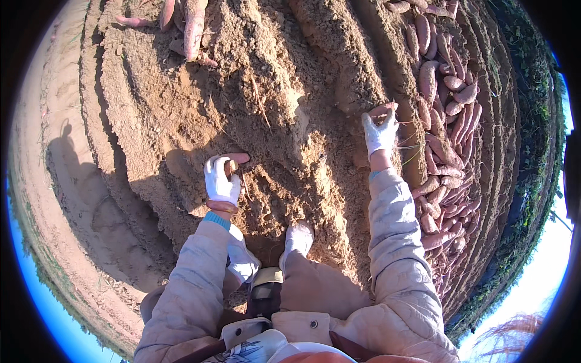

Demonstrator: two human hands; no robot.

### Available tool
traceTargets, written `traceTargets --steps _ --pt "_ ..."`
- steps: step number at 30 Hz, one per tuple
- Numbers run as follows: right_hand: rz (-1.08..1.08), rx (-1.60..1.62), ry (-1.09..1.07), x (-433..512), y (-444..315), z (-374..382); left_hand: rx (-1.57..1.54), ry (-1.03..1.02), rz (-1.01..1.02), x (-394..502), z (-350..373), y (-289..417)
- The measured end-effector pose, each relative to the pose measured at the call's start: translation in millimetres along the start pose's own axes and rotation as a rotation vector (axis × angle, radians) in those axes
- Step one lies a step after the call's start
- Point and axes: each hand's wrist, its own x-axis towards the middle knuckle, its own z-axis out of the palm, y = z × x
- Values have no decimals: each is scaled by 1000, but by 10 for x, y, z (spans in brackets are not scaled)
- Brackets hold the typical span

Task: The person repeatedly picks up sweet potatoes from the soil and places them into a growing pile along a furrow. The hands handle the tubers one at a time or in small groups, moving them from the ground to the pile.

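My left hand point(222, 181), in a white glove, is closed around a reddish sweet potato point(238, 157) above the dug soil, left of my feet. On the right, my right hand point(381, 129), also gloved in white, holds another sweet potato point(382, 109) between thumb and fingers, beside the long pile. Thin roots trail near its fingers. The pile of sweet potatoes point(442, 149) runs along the right side. More sweet potatoes point(194, 31) lie on the soil at the top left.
Loose, clumpy soil point(258, 109) in ridges and furrows lies before me. My shoes point(298, 238) stand in the soil between my arms. Green vines point(531, 149) border the field at the far right. My shadow falls on the flatter ground point(81, 181) to the left.
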Motion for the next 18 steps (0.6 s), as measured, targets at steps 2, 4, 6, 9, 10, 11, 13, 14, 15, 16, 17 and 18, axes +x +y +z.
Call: traceTargets --steps 2,4,6,9,10,11,13,14,15,16,17,18 --pt "179 -28 9 223 -191 83 165 -88 219 222 66 -124" --pt "194 -79 -29 395 -175 113 171 -431 117 409 90 -207" --pt "138 94 -99 563 44 20 173 -342 200 436 148 -337" --pt "168 578 225 752 524 -265 -215 -397 -376 577 118 -417" --pt "262 596 268 674 354 -483 -481 -304 -496 534 71 -568" --pt "336 591 307 578 205 -688 -787 -189 -597 514 71 -690" --pt "215 573 309 432 314 -889 -1065 -80 -709 504 65 -575" --pt "182 637 185 297 510 -870 -1064 -103 -747 488 45 -351" --pt "145 702 -5 -2 340 -782 -1210 -130 -681 390 54 -114" --pt "109 778 -257 -382 59 -718 -1478 -119 -746 252 170 114" --pt "58 833 -509 -765 -77 -610 -1621 -188 -676 133 185 543" --pt "38 946 -793 -1124 -167 -458 -1607 -305 -703 -21 195 863"
